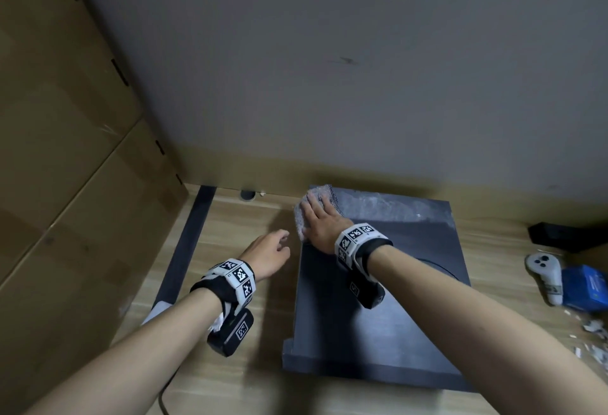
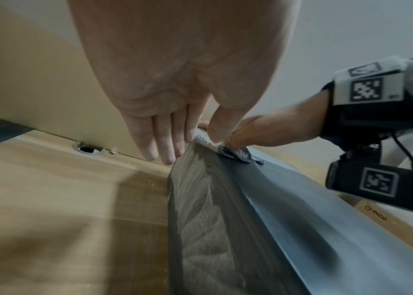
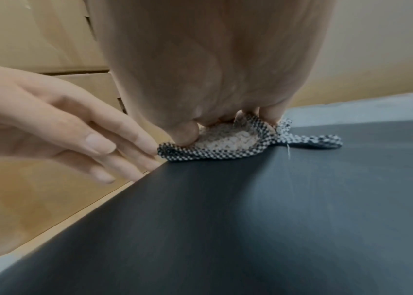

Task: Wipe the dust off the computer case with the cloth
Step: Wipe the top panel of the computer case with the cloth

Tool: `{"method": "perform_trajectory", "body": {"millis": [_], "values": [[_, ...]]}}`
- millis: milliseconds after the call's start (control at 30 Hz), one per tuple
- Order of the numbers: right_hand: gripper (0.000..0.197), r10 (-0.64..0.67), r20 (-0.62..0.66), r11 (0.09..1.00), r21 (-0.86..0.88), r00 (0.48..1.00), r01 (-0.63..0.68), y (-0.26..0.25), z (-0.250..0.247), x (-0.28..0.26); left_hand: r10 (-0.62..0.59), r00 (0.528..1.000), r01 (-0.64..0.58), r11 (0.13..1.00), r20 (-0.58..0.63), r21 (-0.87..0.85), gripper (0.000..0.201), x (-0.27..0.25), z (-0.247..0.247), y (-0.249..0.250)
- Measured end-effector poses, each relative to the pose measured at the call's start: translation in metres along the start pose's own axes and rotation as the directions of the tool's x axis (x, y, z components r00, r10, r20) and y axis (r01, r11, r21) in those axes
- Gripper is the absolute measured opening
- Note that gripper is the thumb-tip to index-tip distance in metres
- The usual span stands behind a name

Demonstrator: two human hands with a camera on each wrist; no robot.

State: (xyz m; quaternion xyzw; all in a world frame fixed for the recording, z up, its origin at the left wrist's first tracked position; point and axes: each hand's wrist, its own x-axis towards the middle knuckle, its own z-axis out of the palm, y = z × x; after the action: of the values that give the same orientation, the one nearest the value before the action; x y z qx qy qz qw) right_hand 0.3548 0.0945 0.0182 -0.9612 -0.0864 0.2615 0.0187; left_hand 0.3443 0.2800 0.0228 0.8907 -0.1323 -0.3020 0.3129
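Observation:
The black computer case (image 1: 378, 299) lies flat on a wooden surface, with a pale band of dust (image 1: 401, 205) along its far edge. My right hand (image 1: 317, 217) presses a grey checkered cloth (image 1: 311, 199) flat onto the case's far left corner, fingers spread over it. The right wrist view shows the cloth (image 3: 225, 139) bunched under my palm on the case top (image 3: 251, 219). My left hand (image 1: 271, 250) hovers just left of the case, empty, fingers loosely straight. The left wrist view shows its fingers (image 2: 165, 147) beside the case's side wall (image 2: 200, 219), close to the cloth (image 2: 215, 145).
Stacked cardboard boxes (image 1: 65, 151) rise on the left and a plain wall (image 1: 329, 52) stands behind. A cable hole (image 1: 247, 195) sits near the wall. To the right lie a white controller (image 1: 544, 273), a blue box (image 1: 585, 286), a black object (image 1: 566, 233) and paper scraps (image 1: 592, 332).

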Motion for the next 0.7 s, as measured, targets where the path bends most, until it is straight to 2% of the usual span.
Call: {"method": "perform_trajectory", "body": {"millis": [67, 100, 200, 333, 467, 700], "values": [[0.096, 0.027, 0.027, 0.999, 0.031, 0.999, -0.028, 0.01, 0.001, 0.022, 0.02, 1.0, -0.02, 1.0, 0.0, 0.004, 0.048, 0.007, -0.004, 0.006], [0.099, 0.05, 0.038, 0.998, 0.029, 0.998, -0.051, 0.013, 0.0, 0.028, 0.034, 0.999, -0.034, 0.999, -0.001, 0.009, 0.048, 0.01, -0.006, 0.01], [0.07, 0.099, 0.017, 0.992, 0.072, 0.995, -0.1, 0.011, -0.011, 0.023, 0.085, 0.996, -0.085, 0.996, -0.001, 0.034, 0.042, 0.022, -0.01, 0.024], [0.065, 0.069, -0.052, 0.996, 0.056, 0.996, -0.067, 0.016, -0.014, 0.007, 0.133, 0.991, -0.132, 0.987, -0.002, 0.09, 0.031, 0.034, -0.012, 0.042], [0.067, 0.138, -0.037, 0.979, 0.16, 0.99, -0.13, 0.045, -0.002, -0.006, 0.19, 0.982, -0.188, 0.963, 0.008, 0.195, 0.051, 0.038, -0.007, 0.057], [0.064, 0.333, -0.004, 0.906, 0.279, 0.943, -0.319, 0.136, 0.029, -0.061, 0.213, 0.969, -0.245, 0.894, 0.125, 0.375, 0.071, 0.053, 0.006, 0.071]]}}
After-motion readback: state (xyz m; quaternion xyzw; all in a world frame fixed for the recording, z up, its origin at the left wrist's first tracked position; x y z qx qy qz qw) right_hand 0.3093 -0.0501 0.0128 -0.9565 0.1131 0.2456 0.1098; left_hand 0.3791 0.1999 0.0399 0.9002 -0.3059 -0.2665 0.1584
